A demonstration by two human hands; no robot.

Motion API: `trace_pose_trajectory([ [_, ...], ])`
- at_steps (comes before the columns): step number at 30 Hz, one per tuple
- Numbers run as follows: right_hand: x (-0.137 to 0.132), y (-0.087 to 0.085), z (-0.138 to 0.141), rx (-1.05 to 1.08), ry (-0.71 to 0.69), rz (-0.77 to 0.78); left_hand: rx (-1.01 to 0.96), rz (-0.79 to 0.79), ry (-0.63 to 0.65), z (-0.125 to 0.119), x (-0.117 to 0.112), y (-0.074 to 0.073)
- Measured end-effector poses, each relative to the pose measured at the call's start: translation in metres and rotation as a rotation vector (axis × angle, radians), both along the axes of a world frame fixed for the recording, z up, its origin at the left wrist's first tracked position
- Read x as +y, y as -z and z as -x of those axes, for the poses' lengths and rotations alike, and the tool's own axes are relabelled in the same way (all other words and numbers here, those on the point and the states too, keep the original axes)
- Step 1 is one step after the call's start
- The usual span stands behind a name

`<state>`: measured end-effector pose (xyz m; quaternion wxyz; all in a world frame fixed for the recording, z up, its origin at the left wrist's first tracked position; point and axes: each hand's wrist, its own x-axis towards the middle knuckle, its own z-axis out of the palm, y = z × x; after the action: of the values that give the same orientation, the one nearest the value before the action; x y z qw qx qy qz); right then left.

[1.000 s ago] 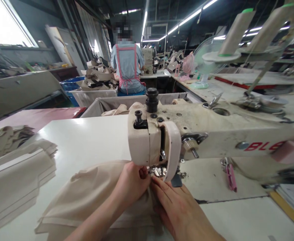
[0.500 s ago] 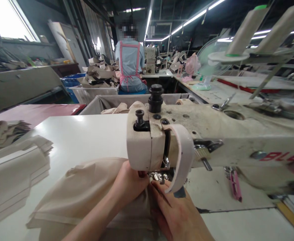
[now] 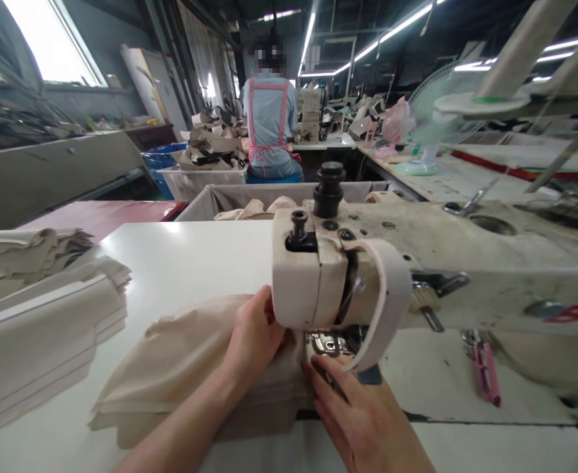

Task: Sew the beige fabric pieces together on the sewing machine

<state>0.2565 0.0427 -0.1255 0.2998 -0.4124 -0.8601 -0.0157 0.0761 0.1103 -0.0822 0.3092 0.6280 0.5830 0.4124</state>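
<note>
A folded piece of beige fabric (image 3: 180, 358) lies on the white table under the head of a cream sewing machine (image 3: 328, 276). My left hand (image 3: 253, 335) rests on the fabric just left of the presser foot (image 3: 324, 343), fingers curled and pressing the cloth. My right hand (image 3: 362, 414) lies flat on the fabric in front of the presser foot, fingers stretched toward the needle. The fingertips of both hands are partly hidden under the machine head.
A stack of beige fabric pieces (image 3: 37, 328) lies at the left. Pink snips (image 3: 486, 371) lie on the machine bed at the right. Behind the table stands a cloth bin (image 3: 230, 197), and a person in a pink apron (image 3: 272, 128) sits farther back.
The view has shifted, so the machine head sits farther right and higher. My left hand has slid slightly forward along the fabric beside the presser foot; my right hand stays flat.
</note>
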Motion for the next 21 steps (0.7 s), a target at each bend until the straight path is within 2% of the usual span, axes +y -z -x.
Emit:
trace_pose_trajectory([
  [2,-0.002,-0.006,-0.003,0.021,-0.042,0.066,0.142,-0.112,0.169,0.006,-0.022,-0.002],
  [3,-0.003,-0.011,-0.006,0.042,-0.06,0.121,0.248,-0.17,0.32,0.009,-0.034,-0.002],
  [5,-0.008,-0.021,-0.01,0.108,-0.056,0.229,0.421,-0.197,0.557,0.012,-0.052,-0.002],
  [6,-0.01,-0.026,-0.011,0.134,-0.044,0.266,0.478,-0.182,0.617,0.013,-0.057,-0.003],
  [9,-0.018,-0.035,-0.012,0.152,-0.015,0.286,0.481,-0.134,0.585,0.012,-0.058,-0.006],
  [13,-0.022,-0.031,-0.008,0.059,-0.08,0.13,0.417,-0.092,0.528,0.014,-0.048,-0.008],
  [17,-0.02,-0.02,-0.008,-0.016,-0.126,0.017,0.489,-0.299,0.666,0.015,-0.054,0.002],
  [19,-0.017,-0.017,-0.01,-0.052,-0.148,-0.002,0.499,-0.383,0.66,0.014,-0.057,0.01],
  [21,-0.014,-0.016,-0.012,-0.061,-0.159,-0.033,0.511,-0.395,0.593,0.011,-0.058,0.018],
])
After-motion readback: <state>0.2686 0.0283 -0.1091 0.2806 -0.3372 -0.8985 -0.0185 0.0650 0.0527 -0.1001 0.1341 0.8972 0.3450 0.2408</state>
